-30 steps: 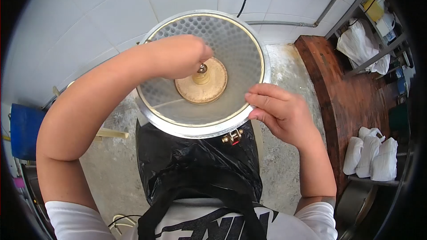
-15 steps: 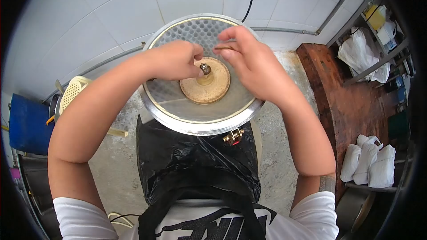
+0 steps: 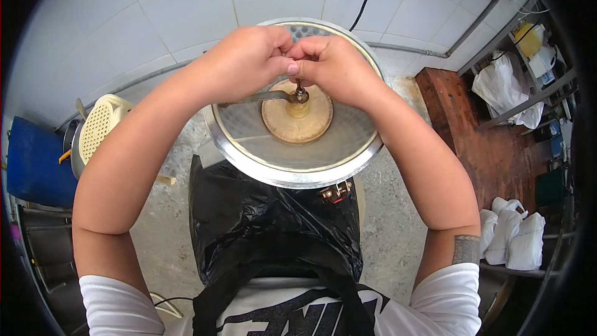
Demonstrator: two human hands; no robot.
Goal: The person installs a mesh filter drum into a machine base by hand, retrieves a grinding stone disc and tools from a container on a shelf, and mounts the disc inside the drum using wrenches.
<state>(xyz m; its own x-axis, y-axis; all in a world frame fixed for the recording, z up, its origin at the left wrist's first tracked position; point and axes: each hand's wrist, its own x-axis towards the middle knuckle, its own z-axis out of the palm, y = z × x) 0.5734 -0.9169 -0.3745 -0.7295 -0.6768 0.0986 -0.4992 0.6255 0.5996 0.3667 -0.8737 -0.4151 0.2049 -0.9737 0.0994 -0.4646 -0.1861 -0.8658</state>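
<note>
A round metal-rimmed drum (image 3: 292,177) with a pale, see-through, partly dotted inside stands before me. At its middle is a tan disc (image 3: 297,130) with a metal fitting (image 3: 301,96) on top. A flat metal bar (image 3: 261,97) runs left from that fitting. My left hand (image 3: 252,62) and my right hand (image 3: 339,71) meet just above the fitting, fingertips pinched together. A thin dark stem shows below the fingers; what the fingers grip is mostly hidden.
Black plastic (image 3: 267,224) covers my lap, with a small brass-coloured clamp (image 3: 336,193) by the rim. A cream perforated stool (image 3: 106,124) and a blue barrel (image 3: 40,162) stand left. White bundles (image 3: 516,236) and a wooden surface (image 3: 485,130) lie right; a tiled wall is behind.
My hands have come together above the central fitting. Half a second ago they were apart, the right holding a thin brownish piece. The metal bar is now exposed; the view has shifted slightly.
</note>
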